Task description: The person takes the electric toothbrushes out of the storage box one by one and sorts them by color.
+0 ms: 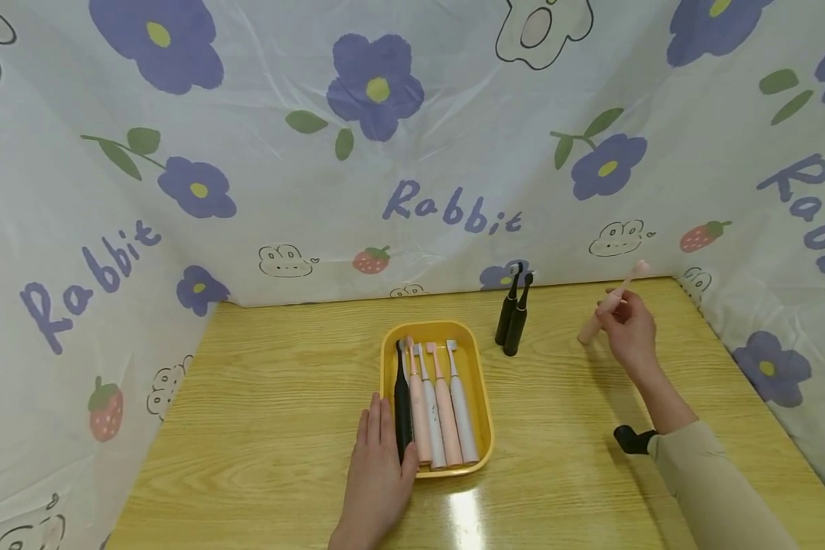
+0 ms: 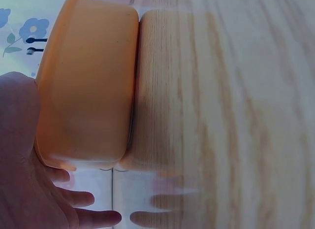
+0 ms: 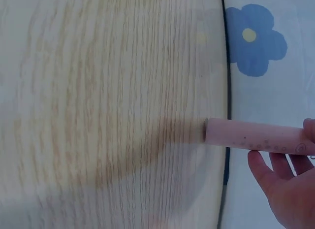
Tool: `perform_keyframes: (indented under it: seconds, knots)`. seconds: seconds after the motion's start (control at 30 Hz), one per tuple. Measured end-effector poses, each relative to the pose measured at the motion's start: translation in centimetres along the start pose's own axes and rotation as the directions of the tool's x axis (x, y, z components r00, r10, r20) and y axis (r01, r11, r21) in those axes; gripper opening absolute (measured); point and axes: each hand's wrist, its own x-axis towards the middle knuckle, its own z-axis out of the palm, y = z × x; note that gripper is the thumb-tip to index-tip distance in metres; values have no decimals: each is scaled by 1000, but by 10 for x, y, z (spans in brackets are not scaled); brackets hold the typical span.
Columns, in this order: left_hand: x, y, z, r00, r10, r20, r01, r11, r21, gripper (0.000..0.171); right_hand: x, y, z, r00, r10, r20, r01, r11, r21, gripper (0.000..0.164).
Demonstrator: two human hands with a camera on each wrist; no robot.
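My right hand (image 1: 630, 330) pinches a pink electric toothbrush (image 1: 593, 323) near the right rear of the table, its brush head up and leaning right. In the right wrist view, the pink handle (image 3: 256, 135) has its base at or just above the tabletop; I cannot tell if they touch. At the front left corner of a yellow tray (image 1: 486, 412), my left hand (image 1: 378, 473) rests against the side with straight fingers, its thumb at the rim. The tray's outer wall (image 2: 91, 86) fills much of the left wrist view. Inside lie a black toothbrush (image 1: 402, 409) and several pink and pale grey ones.
Two black electric toothbrushes (image 1: 516, 317) stand upright side by side, right of the tray. The wooden table (image 1: 268, 428) meets a white printed cloth (image 1: 282, 191) at its back and sides. A black strap mount (image 1: 634, 440) sits on the right wrist.
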Motion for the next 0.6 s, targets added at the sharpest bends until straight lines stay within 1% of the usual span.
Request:
perform_keyframes:
  seconds: [0.2, 0.33, 0.47, 0.6]
  knots:
    - [0, 2, -2, 1000, -1, 0, 1, 1000, -17, 75, 4, 0, 5, 997, -64, -34, 62, 997, -51, 36]
    - [-1, 2, -2, 1000, -1, 4, 1, 1000, -21, 75, 5, 2, 7, 995, -93, -34, 90, 992, -85, 35]
    - [-1, 1, 0, 1000, 1, 7, -1, 1000, -22, 75, 6, 3, 6, 996, -89, -19, 86, 989, -119, 37]
    - [0, 1, 1, 1000, 4, 0, -4, 1000, -29, 75, 9, 2, 6, 997, -75, 12, 76, 988, -134, 39]
